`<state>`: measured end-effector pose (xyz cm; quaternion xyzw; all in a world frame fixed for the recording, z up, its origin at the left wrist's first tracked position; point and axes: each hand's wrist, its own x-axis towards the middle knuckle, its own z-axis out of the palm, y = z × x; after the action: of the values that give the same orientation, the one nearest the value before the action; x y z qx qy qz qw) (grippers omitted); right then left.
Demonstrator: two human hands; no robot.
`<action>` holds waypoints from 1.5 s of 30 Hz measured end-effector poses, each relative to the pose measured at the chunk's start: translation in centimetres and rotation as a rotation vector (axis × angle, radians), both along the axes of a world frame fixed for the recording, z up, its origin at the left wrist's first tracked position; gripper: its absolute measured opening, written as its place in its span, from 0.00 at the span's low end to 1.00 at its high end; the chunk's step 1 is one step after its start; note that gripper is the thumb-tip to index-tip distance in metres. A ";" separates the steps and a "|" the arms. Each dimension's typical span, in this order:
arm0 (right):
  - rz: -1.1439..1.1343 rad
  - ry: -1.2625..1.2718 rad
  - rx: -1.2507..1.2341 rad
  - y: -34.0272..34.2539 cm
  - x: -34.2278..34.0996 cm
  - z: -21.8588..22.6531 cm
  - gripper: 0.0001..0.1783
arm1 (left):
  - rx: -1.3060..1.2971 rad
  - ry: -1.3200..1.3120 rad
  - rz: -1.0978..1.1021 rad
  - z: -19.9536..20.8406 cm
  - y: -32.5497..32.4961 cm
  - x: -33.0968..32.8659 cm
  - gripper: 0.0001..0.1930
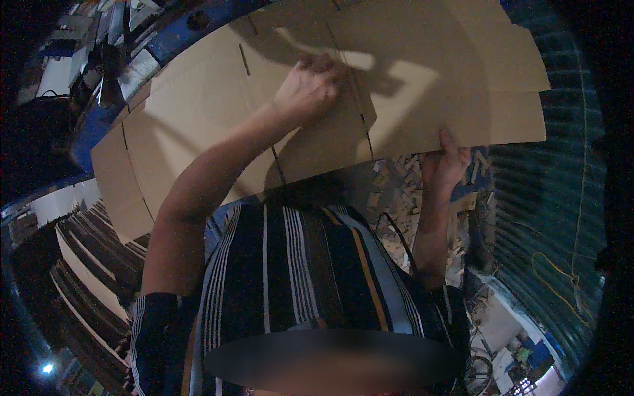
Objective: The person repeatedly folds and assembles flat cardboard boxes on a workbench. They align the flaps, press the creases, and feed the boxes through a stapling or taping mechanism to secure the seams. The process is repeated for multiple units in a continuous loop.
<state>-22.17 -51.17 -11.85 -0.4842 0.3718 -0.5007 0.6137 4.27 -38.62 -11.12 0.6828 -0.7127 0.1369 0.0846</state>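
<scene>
Corrugated green wall (528,191) right of grip, yellow cord (560,299) hanging against it in loop. Small brown scraps (395,188) strewn below grip. Spoked wheel (490,369) farther below, to right, mixed clutter (522,356) beside it. Stacked flat boards (92,264) lower left of grip, well apart. Blue frame (173,41) upper left. Bright light (47,368) far lower left.
</scene>
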 end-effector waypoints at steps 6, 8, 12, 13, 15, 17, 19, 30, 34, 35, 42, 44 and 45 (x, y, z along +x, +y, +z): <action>-0.009 -0.173 0.056 0.4 0.7 0.6 0.18 | 0.023 0.070 -0.097 -0.3 1.8 -3.4 0.09; 0.012 -0.141 0.025 0.7 0.8 0.8 0.18 | -0.053 0.075 -0.105 0.0 2.2 -5.1 0.08; 0.029 0.584 -0.575 2.8 0.9 1.0 0.18 | 0.264 0.143 -0.153 0.4 4.1 -7.1 0.18; 0.024 0.602 -0.494 4.0 0.9 1.1 0.18 | 0.188 0.116 -0.186 0.4 5.3 -7.2 0.19; 0.091 0.641 -0.396 6.3 1.3 1.1 0.18 | 0.048 0.268 -0.175 0.1 8.7 -6.7 0.20; 0.297 0.707 -0.407 8.5 2.4 1.0 0.18 | -0.115 0.643 -0.100 -0.5 15.1 -5.5 0.21; 0.416 0.678 -0.679 9.9 4.0 0.9 0.19 | -0.218 0.574 0.431 -0.9 23.6 -3.3 0.23; 0.717 1.061 -1.836 13.9 9.3 -2.0 0.27 | -1.917 1.180 1.378 -5.5 48.3 0.5 0.33; 0.702 1.012 -1.833 13.8 9.4 -2.0 0.29 | -1.982 1.286 0.868 -3.3 47.4 -0.2 0.30; 0.681 0.976 -1.861 14.0 9.4 -2.0 0.29 | -1.744 1.341 0.965 -2.6 47.0 -0.5 0.27; 0.682 1.022 -1.793 13.8 9.1 -2.0 0.31 | -0.062 0.022 0.726 -2.9 39.1 -2.5 0.29; 0.677 1.007 -1.782 12.9 9.3 -1.8 0.29 | 0.023 0.018 0.710 -2.9 37.7 -2.5 0.30; 0.700 1.062 -1.769 12.3 9.3 -1.6 0.29 | 0.061 0.010 0.704 -2.8 37.0 -2.5 0.30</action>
<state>-12.91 -38.90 -13.49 -0.9880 -0.0610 -0.1153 -0.0822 1.79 -1.57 -13.91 0.8894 -0.4371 0.1330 0.0153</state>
